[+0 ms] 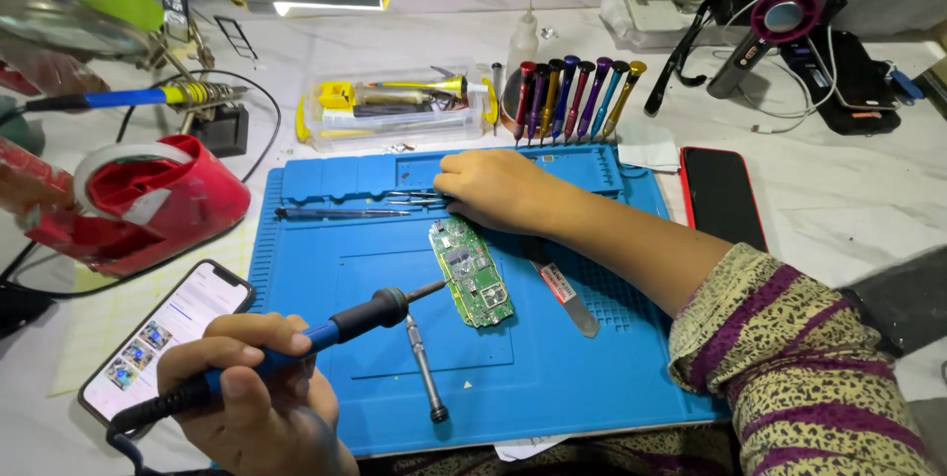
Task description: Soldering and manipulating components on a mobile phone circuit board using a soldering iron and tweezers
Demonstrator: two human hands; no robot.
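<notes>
We hold the soldering iron (326, 330) in our left hand (252, 392), fingers wrapped tight around its blue handle, at about seven o'clock in the view. Its tip points toward two o'clock and meets the left edge of the green circuit board (471, 272), which lies tilted near the middle of the blue work mat (552, 377).

Our right hand (498, 190) rests palm down at twelve o'clock from the board, fingers curled over the ends of the tweezers (419, 199) lying on the mat; we cannot tell whether they actually pinch them. A thin screwdriver (340, 212) lies at nine o'clock of that hand.

At six o'clock from the board lies a grey screwdriver (425, 367), and at three o'clock a flat metal pry tool (564, 292). A lit phone (168, 338) sits off the mat just beside our left hand. A red tape dispenser (148, 202) stands at ten o'clock, and a row of coloured screwdrivers (577, 96) at one o'clock beyond the mat. A dark phone (722, 195) lies at three o'clock.
</notes>
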